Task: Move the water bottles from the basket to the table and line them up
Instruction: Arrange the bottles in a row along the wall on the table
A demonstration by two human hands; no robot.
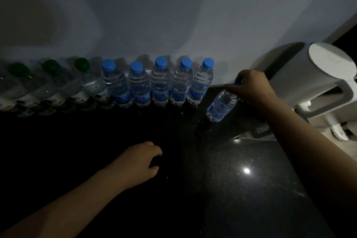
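Observation:
A row of water bottles stands along the wall on the dark speckled table (241, 179). Green-capped bottles (83, 81) fill the left part and several blue-capped bottles (161, 83) the right part. My right hand (251, 89) grips the top of one more blue-capped bottle (221, 106), which tilts just right of the row's end, its base at or just above the tabletop. My left hand (143, 162) hovers low over the table in front of the row, fingers curled loosely, holding nothing. No basket is in view.
A white jug-like appliance (316, 75) with a handle stands at the right end of the table, close behind my right hand. The light grey wall (173, 15) runs right behind the bottles. The scene is dim.

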